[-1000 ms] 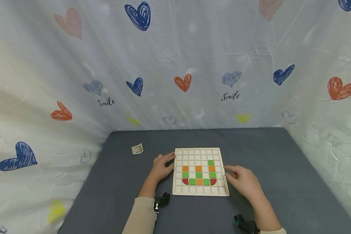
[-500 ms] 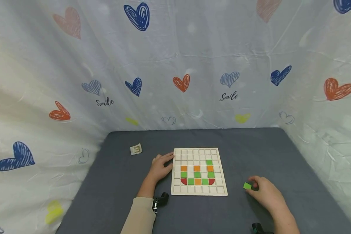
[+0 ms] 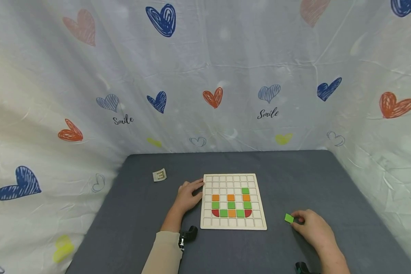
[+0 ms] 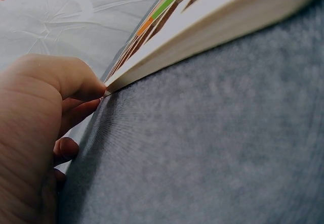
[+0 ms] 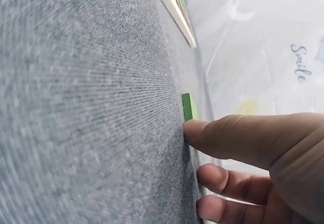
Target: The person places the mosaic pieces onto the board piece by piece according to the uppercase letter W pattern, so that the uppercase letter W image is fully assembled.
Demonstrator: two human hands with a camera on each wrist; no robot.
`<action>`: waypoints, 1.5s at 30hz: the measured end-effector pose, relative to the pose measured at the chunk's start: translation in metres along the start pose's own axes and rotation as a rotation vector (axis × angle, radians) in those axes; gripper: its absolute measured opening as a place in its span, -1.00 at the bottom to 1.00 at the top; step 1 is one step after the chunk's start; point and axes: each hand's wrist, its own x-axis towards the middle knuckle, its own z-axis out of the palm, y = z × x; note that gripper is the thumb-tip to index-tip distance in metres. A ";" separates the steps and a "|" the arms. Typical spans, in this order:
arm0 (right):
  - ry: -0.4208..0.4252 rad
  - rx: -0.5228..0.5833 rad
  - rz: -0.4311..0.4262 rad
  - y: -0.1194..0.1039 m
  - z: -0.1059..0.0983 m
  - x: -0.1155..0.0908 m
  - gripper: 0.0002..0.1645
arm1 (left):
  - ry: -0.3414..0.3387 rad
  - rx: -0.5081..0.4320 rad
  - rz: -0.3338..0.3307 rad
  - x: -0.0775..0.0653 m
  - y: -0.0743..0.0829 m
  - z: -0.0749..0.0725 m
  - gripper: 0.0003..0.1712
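Observation:
In the head view, a pale wooden grid board [image 3: 205,223] lies on the dark grey table. Square tiles in green and orange sit in its cells, with a red rounded tile [image 3: 215,213] at each lower end of the pattern. My left hand [image 3: 187,198] rests at the board's left edge, index finger and thumb extended against it. Well to the right of the board, my right hand [image 3: 313,228] pinches a green square tile [image 3: 289,218] between thumb and index finger. Seen from the right wrist, the green tile [image 5: 187,105] lies close over the tabletop, partly behind the thumb.
A small printed paper piece [image 3: 159,175] lies on the table [image 3: 178,161] at the back left. Behind it hangs a white curtain [image 3: 239,42] with hearts and writing. Black camera mounts sit at both wrists.
My right hand has left the board's right edge and moved right and toward me, where a green tile now shows in its pinch. My left hand stays at the board.

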 end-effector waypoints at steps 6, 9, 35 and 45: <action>0.019 0.002 -0.017 0.002 0.001 -0.001 -0.61 | 0.007 -0.012 0.006 -0.001 0.001 0.000 -0.48; 0.029 -0.004 -0.029 0.002 0.002 -0.001 -0.61 | 0.003 -0.012 0.000 -0.002 0.001 0.000 -0.48; 0.112 0.013 -0.284 -0.065 -0.010 0.045 -0.68 | 0.016 0.003 0.015 -0.001 0.001 0.000 -0.48; 0.069 0.041 -0.368 -0.111 -0.006 0.066 -0.67 | 0.002 0.003 0.005 -0.001 0.002 -0.002 -0.48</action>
